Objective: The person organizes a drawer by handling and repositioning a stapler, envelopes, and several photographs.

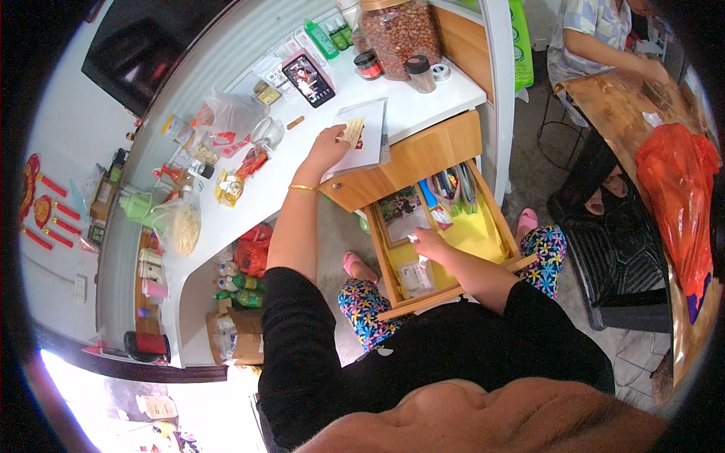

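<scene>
My left hand (330, 147) is on the white desk, its fingers closed on a small cream card with red print (353, 133). Under that card lies a flat stack of white paper (372, 151) in a clear sleeve. My right hand (430, 243) is above the pulled-out wooden drawer (384, 266), fingers pinched on a small crumpled white piece that looks like tissue. Inside the drawer are a framed photo (402, 211), a blue packet (432, 198), several pens and slim items (453, 185), and a clear bag with white contents (417, 278). Yellow lining (472, 245) covers the drawer's bottom.
A lit phone (308, 81) stands propped at the desk's back. Near it are a big jar of reddish nuts (400, 41), a shaker (420, 74) and plastic bags (225, 117). At right, another person (596, 38) works at a wooden table (604, 94) bearing a red bag (676, 204).
</scene>
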### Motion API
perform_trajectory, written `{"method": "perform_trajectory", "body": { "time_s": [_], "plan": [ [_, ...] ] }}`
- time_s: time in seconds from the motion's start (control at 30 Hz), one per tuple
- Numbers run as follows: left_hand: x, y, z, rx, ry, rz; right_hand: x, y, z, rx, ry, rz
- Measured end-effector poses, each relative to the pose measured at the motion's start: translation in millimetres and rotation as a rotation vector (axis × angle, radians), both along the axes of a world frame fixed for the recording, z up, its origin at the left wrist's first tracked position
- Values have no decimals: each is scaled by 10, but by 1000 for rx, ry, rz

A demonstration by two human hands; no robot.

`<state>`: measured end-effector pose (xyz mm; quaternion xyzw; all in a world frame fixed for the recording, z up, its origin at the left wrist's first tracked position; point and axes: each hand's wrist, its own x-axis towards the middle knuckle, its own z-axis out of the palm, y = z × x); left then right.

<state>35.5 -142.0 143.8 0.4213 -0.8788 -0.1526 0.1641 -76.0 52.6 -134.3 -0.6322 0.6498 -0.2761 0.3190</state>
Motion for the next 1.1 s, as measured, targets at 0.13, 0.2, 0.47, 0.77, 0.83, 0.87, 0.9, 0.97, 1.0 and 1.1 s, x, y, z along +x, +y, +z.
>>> {"method": "perform_trajectory", "body": {
  "time_s": [0.13,0.2,0.47,0.77,0.83,0.87,0.9,0.97,1.0,1.1],
  "plan": [
    [103,102,6,214,-29,-137,-10,-6,-14,25,-17,-10],
    [147,249,-53,-175,-273,-245,-10,-10,-1,72,-6,15],
    [99,940,108,-240,-500,-202,-29,15,17,79,0,19],
    [182,1002,-54,-467,-485,-268,-22,-2,-21,72,-23,-2],
    [234,951,-115,-481,-409,-259,-18,-1,-13,64,-22,-1],
    [269,922,-135,-493,-332,-250,-15,1,-9,52,-27,-6],
    [283,914,-121,-494,-333,-250,-13,3,-11,41,-32,-12],
    [314,889,-85,-186,34,-98,-12,4,-15,36,-37,-28],
    [308,888,-31,-188,34,-99,-22,-3,-54,32,-41,-47],
    [350,799,115,-161,287,222,-26,-19,-119,-41,-53,-40]
  ]
}}
